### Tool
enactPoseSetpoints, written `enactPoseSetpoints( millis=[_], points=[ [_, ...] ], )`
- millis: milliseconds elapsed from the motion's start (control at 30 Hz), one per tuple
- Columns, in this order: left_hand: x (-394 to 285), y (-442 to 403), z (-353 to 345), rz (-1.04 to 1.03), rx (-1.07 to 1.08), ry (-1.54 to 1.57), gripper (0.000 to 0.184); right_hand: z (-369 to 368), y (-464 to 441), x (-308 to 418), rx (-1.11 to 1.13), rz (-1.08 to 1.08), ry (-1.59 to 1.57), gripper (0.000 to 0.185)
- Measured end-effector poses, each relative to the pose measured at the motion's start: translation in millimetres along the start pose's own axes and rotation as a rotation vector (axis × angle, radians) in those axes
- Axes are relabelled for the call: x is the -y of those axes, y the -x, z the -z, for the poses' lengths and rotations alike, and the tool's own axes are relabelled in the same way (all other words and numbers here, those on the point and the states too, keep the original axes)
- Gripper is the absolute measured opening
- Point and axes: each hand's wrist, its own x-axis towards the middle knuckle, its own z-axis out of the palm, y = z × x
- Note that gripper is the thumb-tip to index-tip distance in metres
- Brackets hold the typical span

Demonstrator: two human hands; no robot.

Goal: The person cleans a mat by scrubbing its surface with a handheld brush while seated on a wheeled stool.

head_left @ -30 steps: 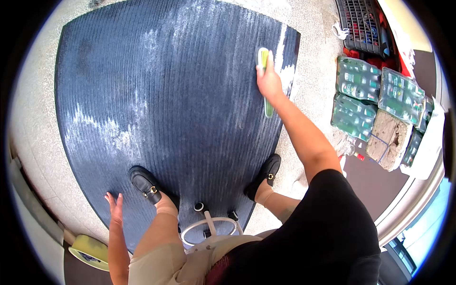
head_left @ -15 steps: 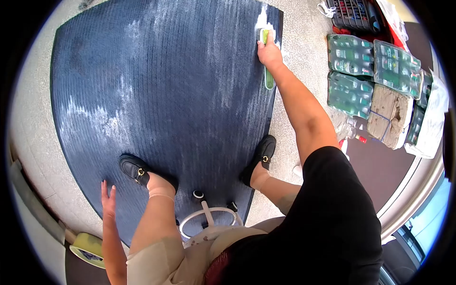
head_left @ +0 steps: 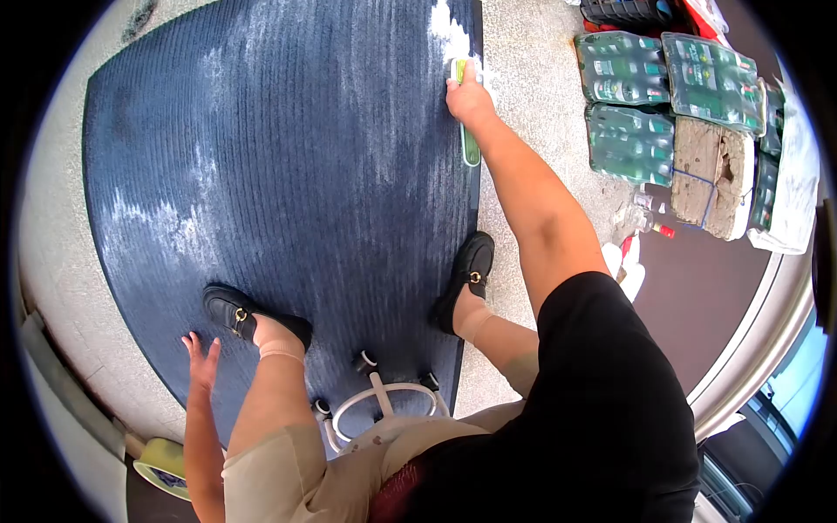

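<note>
My right hand (head_left: 471, 103) is closed around a green-and-white scrubbing brush (head_left: 472, 150). The brush lies near the right edge of a dark blue ribbed mat (head_left: 305, 174), its handle pointing back towards me. White foam (head_left: 448, 33) covers the mat just beyond the brush head; the bristles are hidden. Over the mat's lower left part, beside my left shoe, my left hand (head_left: 203, 364) holds nothing and has its fingers spread. Whitish streaks (head_left: 174, 222) mark the mat at the left and along its ribs.
Both black shoes (head_left: 231, 309) stand on the mat. A wheeled stool base (head_left: 380, 394) is beneath me. To the right are shrink-wrapped green bottles (head_left: 623, 68), a tied cardboard bundle (head_left: 697, 170) and a clear bottle (head_left: 629, 218). A yellow basin (head_left: 161, 462) sits at lower left.
The view has shifted, so most of the scene sits further left and higher. Relative to the mat, my right hand has drawn the brush towards me. My left hand's fingers are spread wider.
</note>
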Motion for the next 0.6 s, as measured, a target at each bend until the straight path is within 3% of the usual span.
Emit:
enactPoseSetpoints(
  millis=[167, 267, 367, 467, 600],
  points=[
    [10.8, -8.5, -23.3, -0.010, -0.149, -0.176, 0.097, -16.1, 88.6, -33.4, 0.063, 0.003, -0.026, 0.069],
    [8.1, -3.2, -25.4, -0.033, -0.151, -0.263, 0.096, -37.5, 180.8, -75.2, 0.183, -0.045, -0.057, 0.070],
    [7.5, -4.5, -22.5, -0.017, -0.137, -0.261, 0.096, -44.5, 207.6, -102.4, 0.214, -0.009, -0.029, 0.070],
    [43.5, -19.4, -8.8, -0.124, -0.060, -0.102, 0.097, -28.6, 161.6, -79.6, 0.168, -0.036, 0.031, 0.068],
    [62.9, -24.1, 6.5, -0.120, 0.017, 0.060, 0.094, -17.6, 50.4, -44.6, 0.071, 0.003, 0.019, 0.071]
  ],
)
